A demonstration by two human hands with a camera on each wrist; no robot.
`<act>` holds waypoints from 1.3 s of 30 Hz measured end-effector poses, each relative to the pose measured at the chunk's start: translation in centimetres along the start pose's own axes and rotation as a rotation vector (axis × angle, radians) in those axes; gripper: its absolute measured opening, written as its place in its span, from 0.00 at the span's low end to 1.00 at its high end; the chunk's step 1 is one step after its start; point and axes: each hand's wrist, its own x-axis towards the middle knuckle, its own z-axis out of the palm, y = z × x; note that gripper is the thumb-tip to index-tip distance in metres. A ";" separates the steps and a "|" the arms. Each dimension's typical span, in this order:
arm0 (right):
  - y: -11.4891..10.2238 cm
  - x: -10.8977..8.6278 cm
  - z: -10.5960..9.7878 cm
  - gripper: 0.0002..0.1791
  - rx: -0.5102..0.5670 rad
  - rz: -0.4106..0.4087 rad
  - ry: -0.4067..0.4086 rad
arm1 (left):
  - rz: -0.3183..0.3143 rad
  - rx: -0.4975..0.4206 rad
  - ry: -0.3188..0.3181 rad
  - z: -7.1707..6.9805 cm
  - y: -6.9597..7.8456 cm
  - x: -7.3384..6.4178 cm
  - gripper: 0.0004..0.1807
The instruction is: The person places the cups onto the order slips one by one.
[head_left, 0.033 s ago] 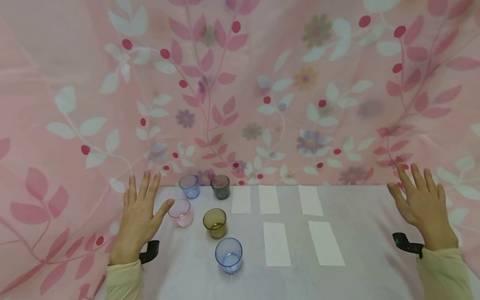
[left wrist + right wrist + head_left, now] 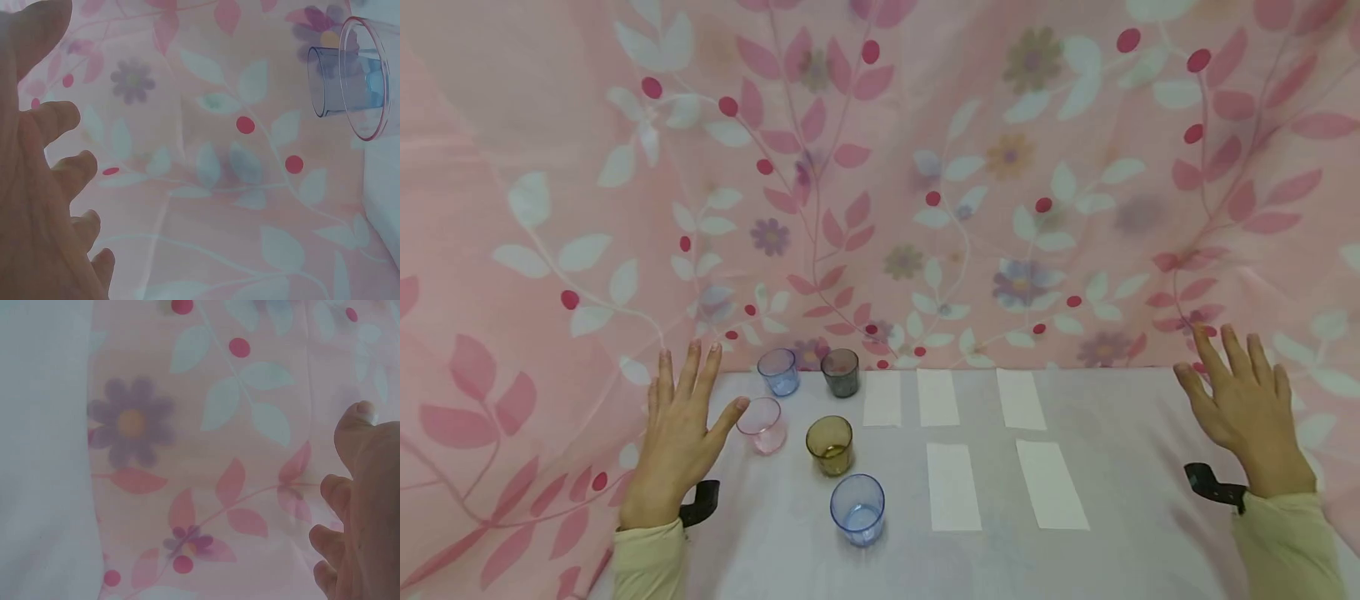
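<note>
My left hand (image 2: 677,433) is held with fingers spread at the left side of the table, holding nothing. Nearest to it is a clear pink glass (image 2: 763,427), its rim close to my thumb in the head view. Behind that stand a light blue glass (image 2: 778,372) and a dark grey glass (image 2: 841,373). An amber glass (image 2: 831,447) and a larger blue glass (image 2: 858,510) stand closer to me. Far over on the right, my right hand (image 2: 1243,408) is also spread with nothing in it. The left wrist view shows the pink glass (image 2: 369,81) overlapping a blue glass (image 2: 319,81).
White paper rectangles lie right of the glasses: three in the back row, including the middle sheet (image 2: 937,398), and two in front, including the right-hand sheet (image 2: 1052,486). A white cloth covers the table (image 2: 1135,467). A pink floral curtain (image 2: 880,183) hangs behind and at the sides.
</note>
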 end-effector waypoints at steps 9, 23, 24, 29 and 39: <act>0.2 -0.1 0.1 0.39 -0.012 -0.008 -0.009 | -0.009 -0.004 -0.002 -0.5 -0.1 -0.2 0.46; 0.7 -0.1 0.3 0.39 -0.017 0.002 -0.013 | -0.033 -0.003 -0.070 -0.1 0.2 -0.1 0.45; 0.6 0.0 0.3 0.39 -0.016 0.002 -0.015 | -0.033 -0.006 -0.077 0.0 0.3 0.0 0.45; 0.0 0.4 0.5 0.39 0.000 -0.042 0.003 | 0.010 -0.102 -0.136 0.2 1.4 0.2 0.47; -5.0 1.1 5.6 0.36 0.293 -0.268 -0.024 | 0.233 -0.269 -0.226 2.8 7.2 -2.3 0.44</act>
